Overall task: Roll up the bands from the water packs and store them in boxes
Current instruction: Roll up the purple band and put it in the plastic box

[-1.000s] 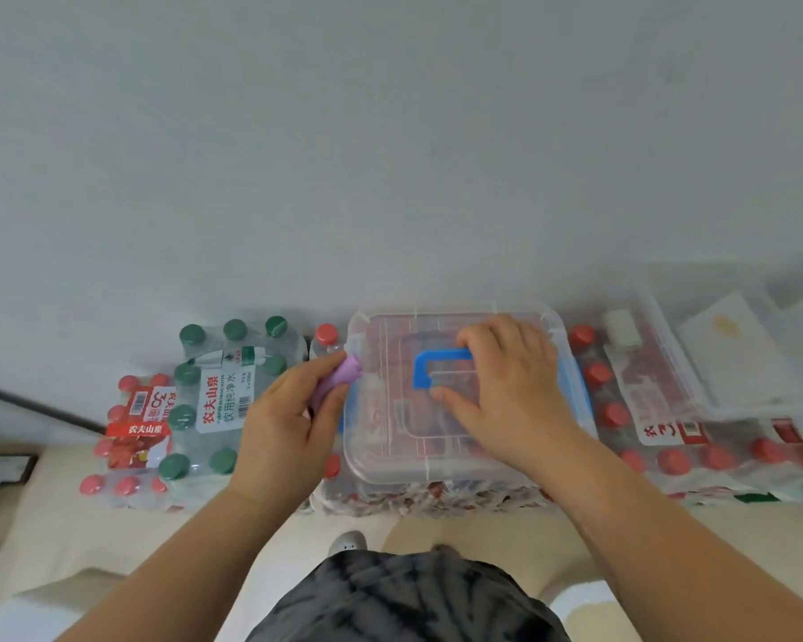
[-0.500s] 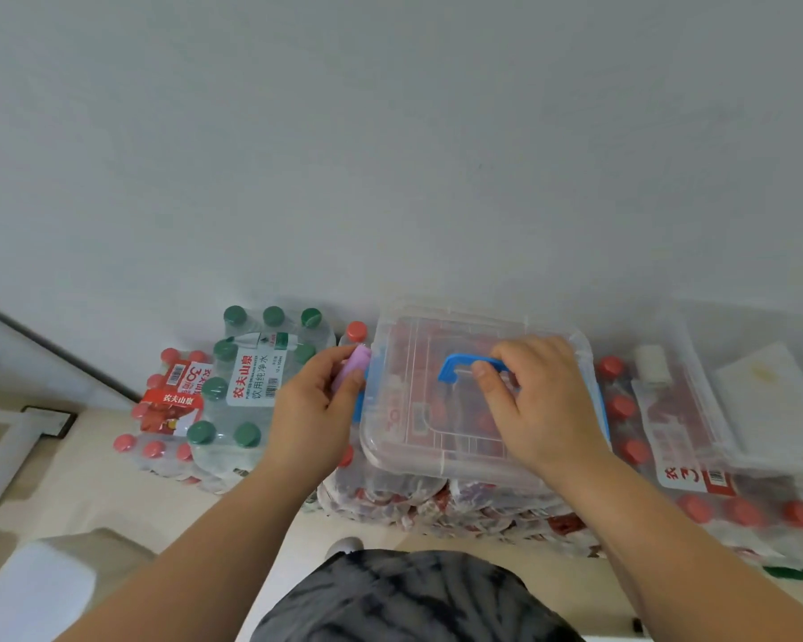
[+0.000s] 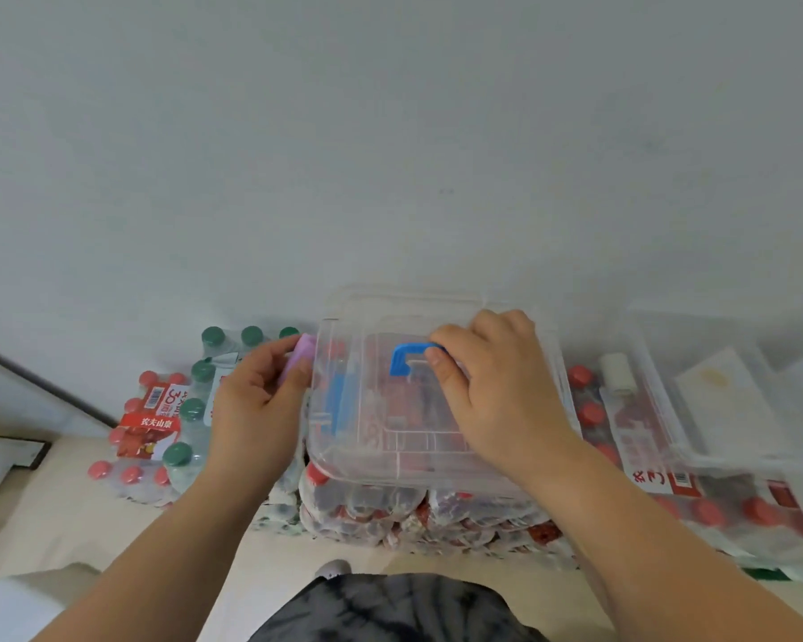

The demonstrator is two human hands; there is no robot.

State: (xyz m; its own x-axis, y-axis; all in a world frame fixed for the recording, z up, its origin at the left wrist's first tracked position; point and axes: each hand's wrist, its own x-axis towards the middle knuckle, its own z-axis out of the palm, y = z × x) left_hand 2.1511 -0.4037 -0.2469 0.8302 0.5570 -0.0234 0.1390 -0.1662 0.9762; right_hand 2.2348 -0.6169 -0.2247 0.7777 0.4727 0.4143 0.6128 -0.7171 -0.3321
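- A dark, mottled garment (image 3: 390, 609) fills the bottom edge, with the tip of a grey shoe (image 3: 332, 569) on the pale floor (image 3: 66, 525) just past it.
- Both forearms reach forward from the lower corners.
- The left hand (image 3: 256, 410) pinches a small purple rolled band (image 3: 301, 359) between thumb and fingers. It holds the band up against the left wall of the clear box (image 3: 344, 456), near the box's far left corner.
- The right hand (image 3: 497, 391) lies on top of the box, its fingers curled round the blue handle (image 3: 406, 359) on the lid.
- The box sits on a shrink-wrapped pack of red-capped water bottles (image 3: 413, 516) that stands on the floor.
- To the left stands a green-capped pack (image 3: 193, 410), partly hidden behind the left hand, and beyond it a red-capped pack with a red label (image 3: 147, 424).
- To the right a second clear box (image 3: 668, 410) rests on another red-capped pack (image 3: 715, 507). A white roll (image 3: 616, 373) lies at this box's left edge; whether it is inside I cannot tell.
- A plain grey-white wall (image 3: 390, 132) rises behind everything.
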